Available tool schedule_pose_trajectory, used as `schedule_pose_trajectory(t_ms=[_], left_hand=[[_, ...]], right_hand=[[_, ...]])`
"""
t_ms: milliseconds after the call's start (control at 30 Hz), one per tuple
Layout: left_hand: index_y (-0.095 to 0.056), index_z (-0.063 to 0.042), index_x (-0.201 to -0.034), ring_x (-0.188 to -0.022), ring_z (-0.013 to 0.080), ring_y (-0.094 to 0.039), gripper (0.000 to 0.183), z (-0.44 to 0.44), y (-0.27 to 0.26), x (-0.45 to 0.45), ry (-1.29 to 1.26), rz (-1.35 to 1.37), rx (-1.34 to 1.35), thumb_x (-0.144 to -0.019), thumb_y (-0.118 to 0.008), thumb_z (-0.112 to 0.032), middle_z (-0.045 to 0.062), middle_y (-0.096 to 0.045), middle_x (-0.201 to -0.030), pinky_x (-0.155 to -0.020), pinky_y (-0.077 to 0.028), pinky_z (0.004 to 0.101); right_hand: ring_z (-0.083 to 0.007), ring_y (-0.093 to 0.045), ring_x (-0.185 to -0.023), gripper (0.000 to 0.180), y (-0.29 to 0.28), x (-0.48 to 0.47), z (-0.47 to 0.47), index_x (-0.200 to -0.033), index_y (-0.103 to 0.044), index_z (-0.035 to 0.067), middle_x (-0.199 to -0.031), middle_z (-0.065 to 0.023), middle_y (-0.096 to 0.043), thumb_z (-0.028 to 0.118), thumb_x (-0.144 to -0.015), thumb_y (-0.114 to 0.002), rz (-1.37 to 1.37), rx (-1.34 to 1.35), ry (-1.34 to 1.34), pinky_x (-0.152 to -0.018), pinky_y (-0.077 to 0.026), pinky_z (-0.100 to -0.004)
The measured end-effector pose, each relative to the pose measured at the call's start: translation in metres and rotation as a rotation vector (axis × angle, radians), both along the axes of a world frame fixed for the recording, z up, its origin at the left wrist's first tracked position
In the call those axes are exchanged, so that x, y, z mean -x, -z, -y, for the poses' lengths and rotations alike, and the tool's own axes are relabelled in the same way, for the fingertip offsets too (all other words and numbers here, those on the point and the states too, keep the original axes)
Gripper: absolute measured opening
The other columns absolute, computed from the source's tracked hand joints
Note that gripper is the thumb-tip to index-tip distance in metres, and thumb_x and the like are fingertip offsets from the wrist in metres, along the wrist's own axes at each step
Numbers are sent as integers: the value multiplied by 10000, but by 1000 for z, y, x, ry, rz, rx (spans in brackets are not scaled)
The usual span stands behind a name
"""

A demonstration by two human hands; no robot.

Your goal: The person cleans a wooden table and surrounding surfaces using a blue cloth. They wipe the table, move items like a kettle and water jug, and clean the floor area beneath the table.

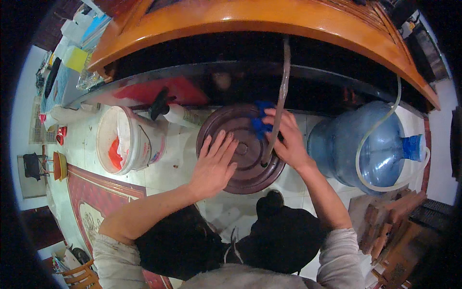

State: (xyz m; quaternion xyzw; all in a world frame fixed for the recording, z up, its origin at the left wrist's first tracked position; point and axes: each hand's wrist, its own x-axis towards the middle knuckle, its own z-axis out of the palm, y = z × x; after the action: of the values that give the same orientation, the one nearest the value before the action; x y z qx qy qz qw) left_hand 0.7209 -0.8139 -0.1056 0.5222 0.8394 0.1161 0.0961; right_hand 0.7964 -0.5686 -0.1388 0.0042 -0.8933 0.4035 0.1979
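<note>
A round dark-brown plastic lid [242, 148] with raised rings lies in front of me, apparently over a vessel whose body is hidden beneath it. On its left side my left hand [214, 168] rests palm down, fingers spread, holding nothing. At the upper right of the lid, my right hand [288, 141] has a crumpled blue cloth [260, 124] under its fingers. A clear plastic hose [284, 85] hangs from the wooden furniture, crosses in front of the right hand and ends at a hole near the lid's right edge.
A white bucket [139, 141] with red and white waste stands left, a spray bottle [178, 115] beside it. To the right are a large blue water jug [357, 144] with a thin tube [364, 141] and stacked wood [382, 224]. An orange wooden tea table [238, 16] overhangs the far side.
</note>
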Motion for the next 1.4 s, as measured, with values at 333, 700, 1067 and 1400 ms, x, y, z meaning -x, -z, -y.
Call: schedule_pose_trajectory(t_ms=[333,700,1067,1400], left_hand=[[-412,12,-1440,-1487,363,-211,553,-2,7,-2,-25,26,-31,-924,-528,-151,174,-348,-1554,-1212,-123,521],[-482,18,-1375,-1468,362,-267,519,-1,12,-3,-53,-13,-144,-873,-544,-96,174,-416,-1510,-1201,-182,517],[-527,-16,-1318,-1413,381,-360,508,8,16,4,-253,308,-523,-818,-510,65,200,-450,-1458,-1157,-321,475],[-564,-53,-1285,-991,138,-605,381,-36,-49,-40,-368,1555,-591,-1000,-557,-306,51,-641,-1126,-906,-489,327]], right_hand=[[-282,-566,-1129,316,28,-130,3,-1125,-621,48,-1124,-104,-646,69,-822,-534,79,597,403,-1011,-429,-396],[-233,-477,-1270,497,165,-99,68,-1436,-410,55,-1407,-72,-495,300,-1021,-530,254,1066,249,-1076,-388,-386],[-269,-588,-1139,370,112,-142,41,-1284,-533,71,-1258,-82,-603,264,-973,-585,655,1816,116,-891,-542,-450],[-300,-667,-960,439,-74,-102,7,-1112,-677,76,-1019,-98,-674,225,-722,-812,241,463,-70,-889,-525,-404]])
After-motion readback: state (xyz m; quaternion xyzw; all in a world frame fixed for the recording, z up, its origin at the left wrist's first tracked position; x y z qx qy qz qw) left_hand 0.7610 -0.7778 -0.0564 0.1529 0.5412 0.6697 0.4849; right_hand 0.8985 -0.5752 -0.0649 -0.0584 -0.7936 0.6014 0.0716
